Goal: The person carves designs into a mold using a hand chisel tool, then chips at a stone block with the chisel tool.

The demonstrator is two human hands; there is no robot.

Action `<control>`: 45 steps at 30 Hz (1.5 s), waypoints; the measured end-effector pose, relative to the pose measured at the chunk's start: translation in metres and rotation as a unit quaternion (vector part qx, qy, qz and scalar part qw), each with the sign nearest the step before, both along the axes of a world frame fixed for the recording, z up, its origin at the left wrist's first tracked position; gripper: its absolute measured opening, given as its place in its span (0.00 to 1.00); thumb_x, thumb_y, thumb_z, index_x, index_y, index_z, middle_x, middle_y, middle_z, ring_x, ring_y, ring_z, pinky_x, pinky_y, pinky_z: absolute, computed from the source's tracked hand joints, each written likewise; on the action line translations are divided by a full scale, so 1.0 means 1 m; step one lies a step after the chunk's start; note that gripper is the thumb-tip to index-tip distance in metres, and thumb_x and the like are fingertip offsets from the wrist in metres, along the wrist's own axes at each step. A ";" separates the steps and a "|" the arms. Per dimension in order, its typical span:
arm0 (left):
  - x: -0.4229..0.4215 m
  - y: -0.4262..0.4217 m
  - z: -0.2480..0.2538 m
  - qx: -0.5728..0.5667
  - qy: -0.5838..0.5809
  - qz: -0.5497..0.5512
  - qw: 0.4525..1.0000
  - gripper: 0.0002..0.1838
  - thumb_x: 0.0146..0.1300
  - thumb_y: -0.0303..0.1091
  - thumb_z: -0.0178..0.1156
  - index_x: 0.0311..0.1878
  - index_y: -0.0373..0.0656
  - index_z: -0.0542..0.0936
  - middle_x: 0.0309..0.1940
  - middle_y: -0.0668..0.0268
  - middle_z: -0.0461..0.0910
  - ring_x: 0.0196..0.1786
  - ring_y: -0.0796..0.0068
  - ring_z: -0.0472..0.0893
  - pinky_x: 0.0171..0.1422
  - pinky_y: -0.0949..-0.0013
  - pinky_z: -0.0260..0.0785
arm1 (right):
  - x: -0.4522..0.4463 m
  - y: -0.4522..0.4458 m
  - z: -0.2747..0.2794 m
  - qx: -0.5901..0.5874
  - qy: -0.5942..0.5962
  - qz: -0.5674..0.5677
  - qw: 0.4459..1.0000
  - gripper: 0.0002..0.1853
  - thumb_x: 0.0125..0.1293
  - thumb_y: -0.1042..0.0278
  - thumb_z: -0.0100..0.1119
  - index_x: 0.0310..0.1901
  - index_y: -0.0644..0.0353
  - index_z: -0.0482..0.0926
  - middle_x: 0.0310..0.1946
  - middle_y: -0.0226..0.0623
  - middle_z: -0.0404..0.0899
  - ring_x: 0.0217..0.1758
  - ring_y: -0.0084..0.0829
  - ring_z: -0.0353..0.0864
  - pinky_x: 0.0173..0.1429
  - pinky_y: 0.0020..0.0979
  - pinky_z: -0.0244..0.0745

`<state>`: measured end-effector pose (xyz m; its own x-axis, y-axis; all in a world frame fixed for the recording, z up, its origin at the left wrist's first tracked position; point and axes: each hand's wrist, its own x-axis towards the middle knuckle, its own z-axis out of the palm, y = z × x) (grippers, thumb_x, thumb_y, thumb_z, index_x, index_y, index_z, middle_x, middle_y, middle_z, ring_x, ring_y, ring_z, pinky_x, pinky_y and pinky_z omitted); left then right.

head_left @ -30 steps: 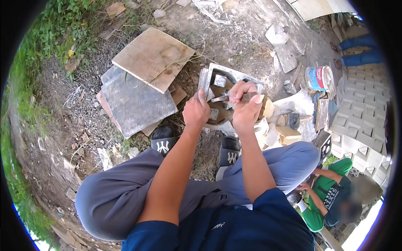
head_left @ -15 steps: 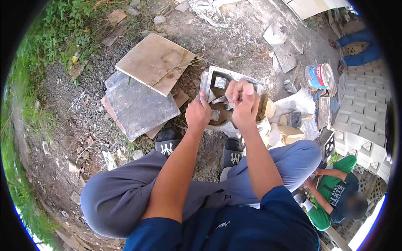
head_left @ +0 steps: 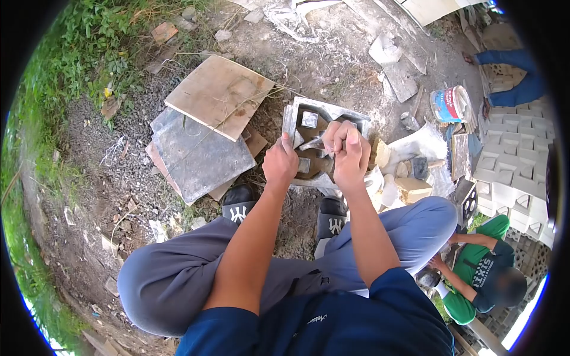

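Clock refs from the centre of the block mould (head_left: 355, 113), 12 = top of view.

Mould sits on dirt just past the feet, squarish, grey-rimmed, with cavities. Raised metal-looking inserts inside: upper insert (head_left: 309, 120) at 11, lower insert (head_left: 304, 165) between 7 and 8.

Left hand (head_left: 281, 160) at 8–9, folded round the near wall, thumb lying up along the rim. Fingertips hidden; can't tell how firm.

Right hand (head_left: 349, 153) at 4, above the cavities, fist wrapped tight on a flat metal scraper (head_left: 311, 143). Blade sticks out toward 9, down among the inserts; handle buried in the fist. Can't tell if the blade edge touches the wall.

Around it: plywood board (head_left: 217, 95) at 10, lying over a grey board (head_left: 202, 157) at 9. Slide sandals (head_left: 331, 224) at 6 and 8. White sheeting (head_left: 412, 144) with stones on and around it at 3, paint bucket (head_left: 446, 105) between 2 and 3, stacked pale blocks (head_left: 504, 157) farther out at 3.

Co-worker in green trousers (head_left: 475, 267) sits at 4–5. Another person's blue trousers (head_left: 513, 71) at 2. Weeds (head_left: 77, 77) out at 10.
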<state>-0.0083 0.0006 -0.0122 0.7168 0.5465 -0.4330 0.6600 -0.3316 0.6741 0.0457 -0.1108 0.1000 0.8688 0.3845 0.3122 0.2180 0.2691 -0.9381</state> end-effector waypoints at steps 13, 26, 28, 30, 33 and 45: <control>0.002 0.001 0.001 -0.001 0.007 -0.001 1.000 0.35 0.81 0.58 0.31 0.54 0.42 0.83 0.43 0.41 0.85 0.50 0.33 0.82 0.57 0.39 0.74 | -0.003 0.000 0.001 -0.042 -0.003 0.026 0.999 0.28 0.84 0.48 0.37 0.27 0.61 0.64 0.23 0.33 0.65 0.28 0.23 0.59 0.34 0.28 0.54; 0.003 0.000 0.000 0.005 0.003 0.002 1.000 0.34 0.81 0.57 0.32 0.53 0.42 0.83 0.43 0.41 0.85 0.50 0.33 0.82 0.56 0.39 0.74 | -0.005 -0.007 0.011 -0.035 -0.011 0.077 0.996 0.29 0.85 0.48 0.37 0.27 0.61 0.63 0.25 0.31 0.65 0.29 0.24 0.60 0.35 0.28 0.57; 0.002 0.001 0.000 -0.003 -0.004 -0.004 1.000 0.34 0.81 0.58 0.32 0.54 0.42 0.83 0.43 0.41 0.85 0.49 0.33 0.82 0.56 0.39 0.74 | 0.000 0.004 0.015 -0.080 0.014 0.071 0.994 0.29 0.85 0.47 0.37 0.27 0.61 0.63 0.24 0.31 0.64 0.29 0.24 0.60 0.35 0.28 0.58; 0.004 0.000 0.000 -0.003 0.013 -0.003 1.000 0.34 0.81 0.58 0.32 0.54 0.41 0.83 0.43 0.41 0.85 0.49 0.33 0.83 0.56 0.40 0.75 | 0.006 0.010 0.027 -0.103 0.044 0.035 0.993 0.29 0.84 0.46 0.37 0.28 0.61 0.63 0.24 0.31 0.64 0.28 0.23 0.60 0.34 0.28 0.56; 0.005 0.001 -0.002 0.008 0.007 0.000 1.000 0.35 0.81 0.57 0.32 0.54 0.40 0.84 0.43 0.42 0.85 0.49 0.34 0.83 0.56 0.40 0.75 | -0.004 0.005 0.034 -0.063 0.021 0.029 0.997 0.28 0.84 0.47 0.38 0.29 0.61 0.65 0.24 0.32 0.65 0.29 0.23 0.61 0.35 0.28 0.57; 0.005 0.001 0.003 0.004 -0.010 0.008 1.000 0.34 0.81 0.56 0.32 0.52 0.41 0.84 0.42 0.41 0.85 0.48 0.33 0.83 0.55 0.40 0.74 | -0.018 -0.001 0.015 -0.018 -0.044 -0.010 0.999 0.22 0.84 0.51 0.43 0.33 0.60 0.68 0.28 0.34 0.68 0.31 0.23 0.64 0.37 0.26 0.59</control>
<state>-0.0032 0.0020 -0.0094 0.7162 0.5612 -0.4148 0.6520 -0.3262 0.6845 0.0275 -0.1113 0.1146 0.8461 0.3795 0.3742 0.3054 0.2302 -0.9240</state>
